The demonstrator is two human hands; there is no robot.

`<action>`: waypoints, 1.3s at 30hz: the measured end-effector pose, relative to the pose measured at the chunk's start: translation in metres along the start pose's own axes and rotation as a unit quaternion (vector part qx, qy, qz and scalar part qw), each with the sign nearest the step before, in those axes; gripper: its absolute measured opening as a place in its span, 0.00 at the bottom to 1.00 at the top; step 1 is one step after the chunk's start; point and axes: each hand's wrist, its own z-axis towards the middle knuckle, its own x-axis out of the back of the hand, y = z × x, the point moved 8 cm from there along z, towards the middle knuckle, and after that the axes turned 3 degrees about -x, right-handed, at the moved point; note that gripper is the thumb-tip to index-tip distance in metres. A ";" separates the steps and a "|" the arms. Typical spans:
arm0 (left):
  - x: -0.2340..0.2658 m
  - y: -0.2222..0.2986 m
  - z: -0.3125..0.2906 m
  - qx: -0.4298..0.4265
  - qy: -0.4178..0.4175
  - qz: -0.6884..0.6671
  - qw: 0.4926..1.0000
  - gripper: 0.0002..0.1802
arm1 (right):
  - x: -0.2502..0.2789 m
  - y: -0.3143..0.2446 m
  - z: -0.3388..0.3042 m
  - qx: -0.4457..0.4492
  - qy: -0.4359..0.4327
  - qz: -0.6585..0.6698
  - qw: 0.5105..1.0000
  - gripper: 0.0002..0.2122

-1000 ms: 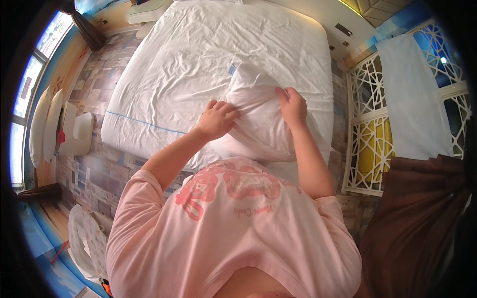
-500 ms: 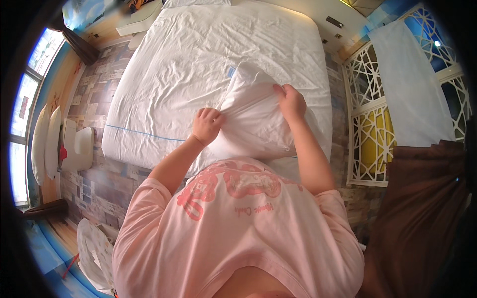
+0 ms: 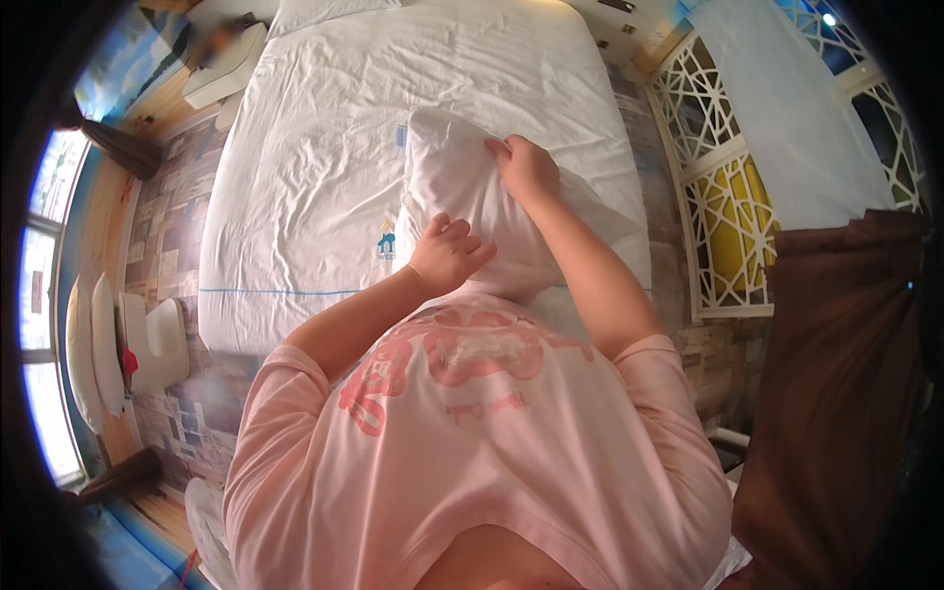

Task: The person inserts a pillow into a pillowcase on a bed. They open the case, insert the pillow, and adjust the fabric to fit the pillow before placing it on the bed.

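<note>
A white pillow in a loose white case lies tilted on the near part of the bed, just in front of my body. My right hand pinches the cover along the pillow's upper right side. Low on its left side, my left hand is over the fabric with loosely bent, separated fingers. No cloth is visibly pulled taut by those fingers; their undersides are hidden. Beneath the pillow spreads a wrinkled white bed sheet with a blue stripe near its front edge.
Another white pillow rests at the bed's far end. To the left, two pale cushions stand beside a white chair on the patchwork floor. A white lattice screen and a brown curtain are on the right.
The pillow has shifted left in view, and its folds on the left have slackened. My left hand has moved right and lower, its fingers loosening; my right hand still grips the cover.
</note>
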 end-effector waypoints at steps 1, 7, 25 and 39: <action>0.002 0.004 0.004 -0.011 0.008 0.000 1.000 0.10 | 0.001 0.001 0.001 -0.005 0.002 0.000 1.000 0.20; -0.044 -0.016 -0.002 0.032 -0.047 -0.054 0.997 0.04 | 0.026 -0.018 -0.033 0.222 0.119 -0.014 0.968 0.12; -0.075 0.028 0.036 -0.030 -0.262 -0.161 0.951 0.11 | 0.006 0.098 -0.187 0.273 0.138 -0.053 0.951 0.04; -0.128 -0.021 0.158 0.114 -0.290 -0.054 0.949 0.20 | -0.019 0.107 -0.172 0.255 0.051 -0.014 0.965 0.03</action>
